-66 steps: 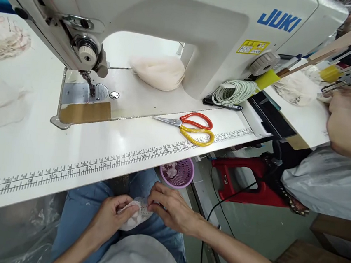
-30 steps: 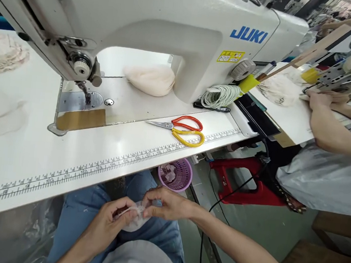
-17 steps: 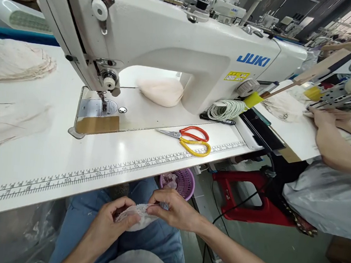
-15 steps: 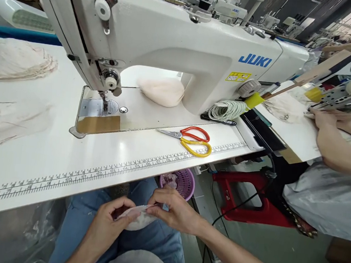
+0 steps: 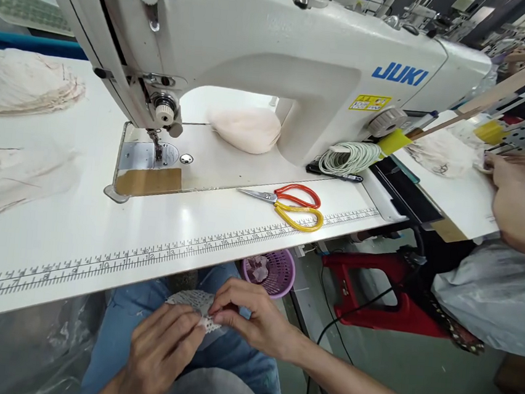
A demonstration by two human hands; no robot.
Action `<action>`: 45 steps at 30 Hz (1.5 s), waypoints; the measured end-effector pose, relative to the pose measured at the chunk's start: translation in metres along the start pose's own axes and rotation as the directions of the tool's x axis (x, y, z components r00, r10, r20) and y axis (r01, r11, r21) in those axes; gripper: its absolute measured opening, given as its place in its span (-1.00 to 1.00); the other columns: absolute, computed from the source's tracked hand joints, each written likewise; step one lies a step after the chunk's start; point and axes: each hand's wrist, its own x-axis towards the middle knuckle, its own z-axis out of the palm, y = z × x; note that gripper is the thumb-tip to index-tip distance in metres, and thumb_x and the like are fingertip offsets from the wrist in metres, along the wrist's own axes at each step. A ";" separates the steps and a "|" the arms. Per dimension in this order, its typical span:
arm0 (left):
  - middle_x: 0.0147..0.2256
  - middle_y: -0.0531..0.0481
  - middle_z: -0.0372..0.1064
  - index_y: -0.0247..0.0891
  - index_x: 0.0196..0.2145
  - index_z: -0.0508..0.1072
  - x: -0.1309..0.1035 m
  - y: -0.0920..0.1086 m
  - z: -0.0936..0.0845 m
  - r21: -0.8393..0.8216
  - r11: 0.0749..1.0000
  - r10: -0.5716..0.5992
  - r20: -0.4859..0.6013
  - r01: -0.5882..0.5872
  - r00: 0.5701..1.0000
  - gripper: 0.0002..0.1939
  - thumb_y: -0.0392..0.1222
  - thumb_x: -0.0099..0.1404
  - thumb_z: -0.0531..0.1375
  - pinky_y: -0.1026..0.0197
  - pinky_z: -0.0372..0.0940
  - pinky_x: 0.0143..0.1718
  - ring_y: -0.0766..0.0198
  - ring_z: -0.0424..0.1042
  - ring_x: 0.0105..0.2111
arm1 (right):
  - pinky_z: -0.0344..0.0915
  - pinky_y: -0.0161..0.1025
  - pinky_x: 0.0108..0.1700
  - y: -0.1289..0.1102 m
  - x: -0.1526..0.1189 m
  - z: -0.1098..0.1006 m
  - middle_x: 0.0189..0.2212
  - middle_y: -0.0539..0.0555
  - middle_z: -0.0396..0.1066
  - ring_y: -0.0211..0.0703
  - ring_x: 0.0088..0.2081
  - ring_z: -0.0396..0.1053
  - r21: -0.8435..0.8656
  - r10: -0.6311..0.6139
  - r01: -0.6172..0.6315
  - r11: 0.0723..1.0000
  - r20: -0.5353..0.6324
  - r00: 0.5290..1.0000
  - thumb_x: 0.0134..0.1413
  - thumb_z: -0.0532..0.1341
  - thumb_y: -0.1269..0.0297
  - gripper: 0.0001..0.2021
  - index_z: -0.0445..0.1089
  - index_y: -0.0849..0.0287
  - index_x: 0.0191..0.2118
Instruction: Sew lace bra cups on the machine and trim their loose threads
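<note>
A small white lacy fabric piece point(image 5: 194, 300) is held over my lap, below the table's front edge. My left hand point(image 5: 162, 348) grips its lower left part, fingers folded over it with the back of the hand upward. At the right edge of the piece, my right hand point(image 5: 251, 317) pinches the fabric between thumb and fingertips. Part of the cloth is hidden behind my fingers. Scissors point(image 5: 296, 206) with one red and one yellow handle lie on the table, in front of the white sewing machine point(image 5: 259, 42).
Pale fabric stacks point(image 5: 27, 84) lie at the left; a cream rounded piece point(image 5: 245, 128) rests under the machine arm. A purple basket point(image 5: 278, 273) stands below the table, near a red stool point(image 5: 374, 288). At the right, another person's arm point(image 5: 522, 203) reaches over a neighbouring table.
My left hand has turned over, back upward, and the fabric now shows its lacy face. My right hand still pinches its edge. The view has shifted slightly.
</note>
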 end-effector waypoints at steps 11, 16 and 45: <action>-0.44 -0.11 0.42 -0.37 -0.37 0.43 0.006 0.004 0.002 0.112 0.988 0.100 0.031 -0.103 0.995 -0.81 -0.48 0.31 0.05 0.17 0.24 -0.34 0.18 0.42 -0.34 | 0.17 -0.35 -0.35 -0.002 0.003 0.005 -0.39 0.05 0.30 -0.27 -0.38 0.24 -0.027 0.079 -0.077 0.997 0.061 0.995 0.18 0.13 0.32 -0.87 0.34 0.23 -0.36; -0.43 -0.09 0.40 -0.37 -0.34 0.39 -0.006 -0.001 0.005 -0.022 0.995 -0.094 0.047 0.095 0.994 -0.79 -0.52 0.30 0.01 0.19 0.23 -0.36 0.22 0.39 -0.36 | 0.11 -0.34 -0.43 0.022 -0.007 -0.005 -0.47 0.00 0.19 -0.28 -0.45 0.14 0.024 0.130 -0.128 0.991 -0.088 0.988 0.24 0.00 0.10 -0.72 0.20 0.19 -0.38; -0.47 -0.03 0.38 -0.31 -0.35 0.36 -0.009 0.000 0.008 -0.016 0.991 -0.133 0.104 0.135 0.986 -0.76 -0.51 0.32 -0.02 0.20 0.18 -0.39 0.24 0.37 -0.41 | 0.12 -0.28 -0.41 0.080 -0.036 -0.038 -0.31 0.23 0.38 -0.11 -0.35 0.33 -0.780 0.316 -0.287 0.556 -0.122 0.941 0.15 0.07 0.48 -0.87 0.36 0.27 -0.31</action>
